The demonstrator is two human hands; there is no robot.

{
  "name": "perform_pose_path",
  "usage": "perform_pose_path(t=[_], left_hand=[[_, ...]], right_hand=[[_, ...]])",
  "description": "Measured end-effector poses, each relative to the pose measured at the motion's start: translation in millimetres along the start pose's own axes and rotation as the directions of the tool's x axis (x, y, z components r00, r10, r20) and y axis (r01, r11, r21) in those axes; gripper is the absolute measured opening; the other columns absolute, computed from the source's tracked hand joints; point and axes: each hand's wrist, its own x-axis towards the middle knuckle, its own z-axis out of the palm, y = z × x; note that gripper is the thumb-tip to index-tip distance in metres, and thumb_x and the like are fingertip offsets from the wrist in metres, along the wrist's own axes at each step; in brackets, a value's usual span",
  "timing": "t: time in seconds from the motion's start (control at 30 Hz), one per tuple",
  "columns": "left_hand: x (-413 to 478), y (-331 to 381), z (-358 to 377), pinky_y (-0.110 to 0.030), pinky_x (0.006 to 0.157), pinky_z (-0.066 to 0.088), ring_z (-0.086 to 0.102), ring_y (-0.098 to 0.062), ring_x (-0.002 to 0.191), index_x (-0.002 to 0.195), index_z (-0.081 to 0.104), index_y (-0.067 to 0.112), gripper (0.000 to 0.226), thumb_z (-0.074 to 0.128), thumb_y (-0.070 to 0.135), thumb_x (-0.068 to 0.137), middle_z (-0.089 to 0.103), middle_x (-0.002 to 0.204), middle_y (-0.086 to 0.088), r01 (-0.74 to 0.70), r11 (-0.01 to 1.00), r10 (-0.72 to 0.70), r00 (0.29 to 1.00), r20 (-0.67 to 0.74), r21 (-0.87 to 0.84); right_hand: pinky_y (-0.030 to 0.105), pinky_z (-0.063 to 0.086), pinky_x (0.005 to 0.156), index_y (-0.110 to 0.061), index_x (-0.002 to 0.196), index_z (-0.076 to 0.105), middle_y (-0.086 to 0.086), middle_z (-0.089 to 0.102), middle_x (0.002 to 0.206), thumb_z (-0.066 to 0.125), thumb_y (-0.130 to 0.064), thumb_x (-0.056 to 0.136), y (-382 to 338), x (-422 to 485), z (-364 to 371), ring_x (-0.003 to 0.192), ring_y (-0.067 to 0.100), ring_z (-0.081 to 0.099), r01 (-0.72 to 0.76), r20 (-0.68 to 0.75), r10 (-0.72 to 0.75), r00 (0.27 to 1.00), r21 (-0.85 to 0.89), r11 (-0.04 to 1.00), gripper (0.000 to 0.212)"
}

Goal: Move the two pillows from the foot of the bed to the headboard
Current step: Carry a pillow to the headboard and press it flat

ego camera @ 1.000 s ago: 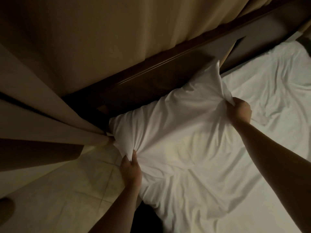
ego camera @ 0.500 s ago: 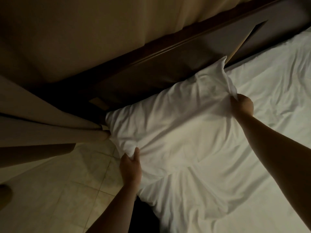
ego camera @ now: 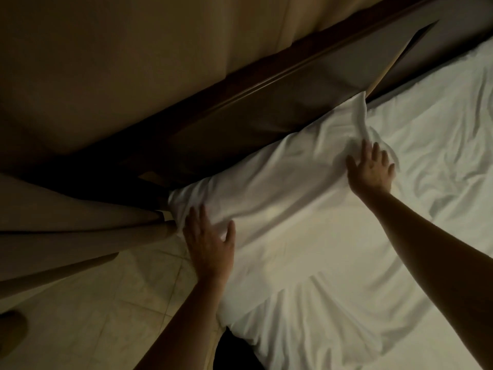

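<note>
While the white pillow lies flat at the head of the bed with its long edge against the dark wooden headboard, both hands rest on it with fingers spread and nothing gripped. The left hand lies palm down on the pillow's near-left corner, beside the beige curtain and above the tiled floor; the right hand lies flat on its far-right corner, next to the rumpled white sheet.

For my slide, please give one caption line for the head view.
Both open hands, left hand and right hand, rest on a white pillow against the dark headboard.
</note>
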Motion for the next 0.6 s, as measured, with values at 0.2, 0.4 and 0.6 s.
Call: perform_pose_path(t=[0.2,0.4,0.6], left_hand=[[55,7,19,-0.045,0.125,0.02,0.026,-0.031,0.153,0.162,0.025,0.018,0.072,0.037,0.059,0.104,0.028,0.167,-0.011,-0.264,0.949,0.268,0.963,0.002,0.171],[65,-18,42,-0.042,0.123,0.024,0.029,-0.027,0.152,0.161,0.029,0.022,0.068,0.038,0.059,0.104,0.032,0.166,-0.007,-0.201,0.971,0.195,0.979,0.053,0.127],[68,-12,43,-0.046,0.122,0.025,0.028,-0.029,0.153,0.161,0.029,0.019,0.068,0.039,0.056,0.104,0.032,0.166,-0.009,-0.166,0.977,0.157,0.985,0.074,0.133]], right_hand=[[0.053,-0.004,0.123,-0.038,0.16,0.002,0.0,0.001,0.17,0.005,-0.071,0.097,-36,8,40,0.156,0.025,-0.001,0.072,0.033,-0.072,0.997,0.006,0.997,0.071],[0.047,-0.01,0.123,-0.046,0.158,-0.004,-0.007,-0.002,0.17,-0.005,-0.075,0.093,-11,26,64,0.155,0.017,-0.004,0.02,0.069,-0.019,0.997,-0.015,1.0,0.071],[0.047,-0.002,0.124,-0.046,0.158,0.005,-0.006,0.007,0.17,0.004,-0.071,0.098,-12,29,52,0.156,0.018,0.004,0.059,0.019,-0.061,0.998,0.096,0.994,0.066]])
